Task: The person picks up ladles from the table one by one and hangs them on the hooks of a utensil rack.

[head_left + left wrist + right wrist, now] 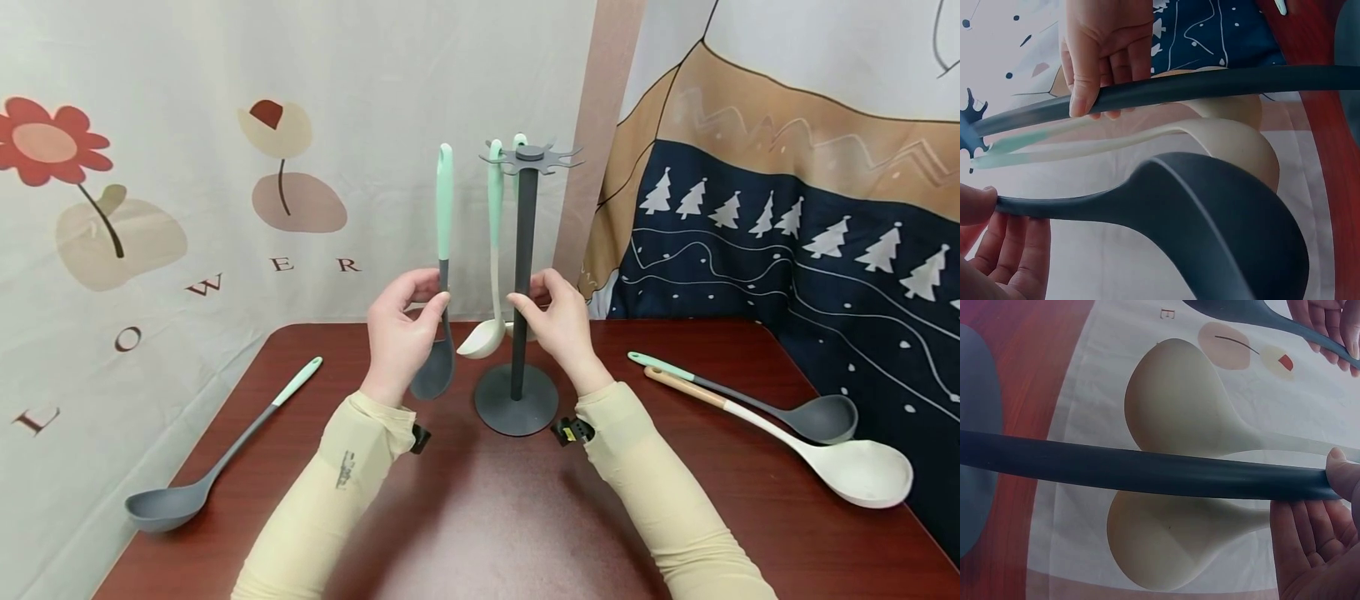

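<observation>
My left hand [405, 337] pinches the grey shaft of a dark grey ladle [446, 208] with a mint handle. That ladle is upright, bowl down, to the left of a dark grey utensil stand [526, 250] and apart from it. My right hand [558, 325] grips the stand's pole between thumb and fingers. Two white ladles with mint handles hang from the stand's hooked top: a front one [483, 338] on the left side, and one behind, mostly hidden by the pole in the head view. The right wrist view shows the bowl of a white ladle [1157, 544] beyond the pole.
A grey ladle [168, 506] with a mint handle lies on the left of the brown table [450, 533]. To the right lie another grey ladle [821, 419] and a large white ladle [866, 475] with a tan handle. Printed curtains [405, 75] hang behind the table.
</observation>
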`<state>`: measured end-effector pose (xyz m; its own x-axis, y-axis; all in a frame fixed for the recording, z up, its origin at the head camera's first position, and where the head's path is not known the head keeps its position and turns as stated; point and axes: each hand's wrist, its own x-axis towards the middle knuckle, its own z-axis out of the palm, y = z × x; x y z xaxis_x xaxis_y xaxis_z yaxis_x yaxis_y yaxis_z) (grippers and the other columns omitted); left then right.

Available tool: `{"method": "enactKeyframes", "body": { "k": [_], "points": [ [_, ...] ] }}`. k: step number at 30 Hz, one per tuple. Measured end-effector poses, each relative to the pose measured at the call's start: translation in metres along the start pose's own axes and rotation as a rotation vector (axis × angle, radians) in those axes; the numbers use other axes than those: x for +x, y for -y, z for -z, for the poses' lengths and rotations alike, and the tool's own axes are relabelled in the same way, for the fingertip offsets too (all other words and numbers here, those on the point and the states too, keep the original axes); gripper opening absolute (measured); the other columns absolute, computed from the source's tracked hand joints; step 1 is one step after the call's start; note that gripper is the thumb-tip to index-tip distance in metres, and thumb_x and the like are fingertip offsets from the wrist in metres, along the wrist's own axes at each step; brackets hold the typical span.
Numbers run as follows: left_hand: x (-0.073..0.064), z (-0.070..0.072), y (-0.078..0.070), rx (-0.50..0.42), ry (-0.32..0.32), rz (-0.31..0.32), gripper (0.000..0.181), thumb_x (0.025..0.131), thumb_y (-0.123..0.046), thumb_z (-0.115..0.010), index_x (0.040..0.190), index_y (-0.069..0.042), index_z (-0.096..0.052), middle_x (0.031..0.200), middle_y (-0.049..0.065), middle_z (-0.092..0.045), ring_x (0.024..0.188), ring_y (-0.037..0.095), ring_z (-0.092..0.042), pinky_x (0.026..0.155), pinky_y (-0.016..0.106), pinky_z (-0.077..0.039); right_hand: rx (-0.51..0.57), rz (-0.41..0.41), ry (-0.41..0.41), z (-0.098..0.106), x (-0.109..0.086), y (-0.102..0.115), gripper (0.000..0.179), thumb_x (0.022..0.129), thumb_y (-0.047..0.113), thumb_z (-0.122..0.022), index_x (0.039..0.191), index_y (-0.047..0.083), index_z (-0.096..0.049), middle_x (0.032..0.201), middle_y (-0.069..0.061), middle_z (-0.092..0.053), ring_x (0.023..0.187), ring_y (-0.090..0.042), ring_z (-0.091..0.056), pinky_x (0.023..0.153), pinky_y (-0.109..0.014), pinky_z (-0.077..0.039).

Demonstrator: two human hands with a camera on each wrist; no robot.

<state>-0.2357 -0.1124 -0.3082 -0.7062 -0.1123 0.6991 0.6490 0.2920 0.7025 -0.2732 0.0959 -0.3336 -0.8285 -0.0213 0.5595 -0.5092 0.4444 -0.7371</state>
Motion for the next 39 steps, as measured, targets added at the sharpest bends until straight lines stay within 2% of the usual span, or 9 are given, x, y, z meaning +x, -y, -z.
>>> {"method": "enactKeyframes", "body": {
  "k": [6, 13, 21, 31, 39],
  "points": [
    [0.001, -0.005, -0.001, -0.011, 0.016, 0.000, 0.024, 0.086, 0.005, -0.073, 0.110, 0.001, -0.072, 0.096, 0.015, -0.070, 0.085, 0.023, -0.066, 0.067, 0.023, -0.052, -0.001, -0.001, -0.002, 0.000, 0.000, 0.000, 0.023, 0.090, 0.020, -0.075, 0.100, 0.004, -0.062, 0.093, -0.012, -0.065, 0.084, -0.025, -0.065, 0.078, -0.039, -0.055],
    [0.000, -0.010, 0.000, 0.007, 0.033, -0.018, 0.025, 0.087, 0.004, -0.072, 0.111, 0.000, -0.072, 0.098, 0.013, -0.070, 0.087, 0.020, -0.066, 0.070, 0.037, -0.056, -0.001, 0.007, -0.004, 0.000, -0.001, 0.001, 0.023, 0.090, 0.020, -0.076, 0.099, 0.005, -0.062, 0.091, -0.011, -0.066, 0.083, -0.024, -0.064, 0.076, -0.038, -0.054],
    [0.001, -0.016, -0.002, 0.003, 0.041, 0.004, 0.025, 0.087, 0.003, -0.072, 0.112, 0.001, -0.072, 0.099, 0.015, -0.070, 0.088, 0.024, -0.066, 0.071, 0.025, -0.055, -0.002, 0.010, -0.007, 0.000, -0.001, 0.000, 0.023, 0.090, 0.021, -0.075, 0.099, 0.005, -0.062, 0.091, -0.011, -0.066, 0.083, -0.025, -0.065, 0.077, -0.039, -0.054],
    [0.000, -0.022, -0.003, -0.012, 0.072, 0.019, 0.025, 0.086, 0.004, -0.072, 0.111, 0.000, -0.073, 0.098, 0.014, -0.071, 0.087, 0.025, -0.067, 0.074, 0.038, -0.058, 0.009, 0.017, -0.005, 0.000, -0.001, 0.002, 0.022, 0.090, 0.020, -0.075, 0.098, 0.005, -0.062, 0.091, -0.011, -0.066, 0.083, -0.025, -0.065, 0.077, -0.039, -0.055],
    [-0.002, -0.022, -0.001, 0.003, 0.103, 0.051, 0.027, 0.089, 0.000, -0.072, 0.115, -0.002, -0.072, 0.101, 0.011, -0.071, 0.089, 0.021, -0.067, 0.075, 0.033, -0.057, 0.005, 0.008, -0.005, 0.000, -0.001, 0.002, 0.022, 0.090, 0.020, -0.075, 0.098, 0.005, -0.062, 0.091, -0.011, -0.066, 0.082, -0.025, -0.064, 0.078, -0.039, -0.055]
  ]
}}
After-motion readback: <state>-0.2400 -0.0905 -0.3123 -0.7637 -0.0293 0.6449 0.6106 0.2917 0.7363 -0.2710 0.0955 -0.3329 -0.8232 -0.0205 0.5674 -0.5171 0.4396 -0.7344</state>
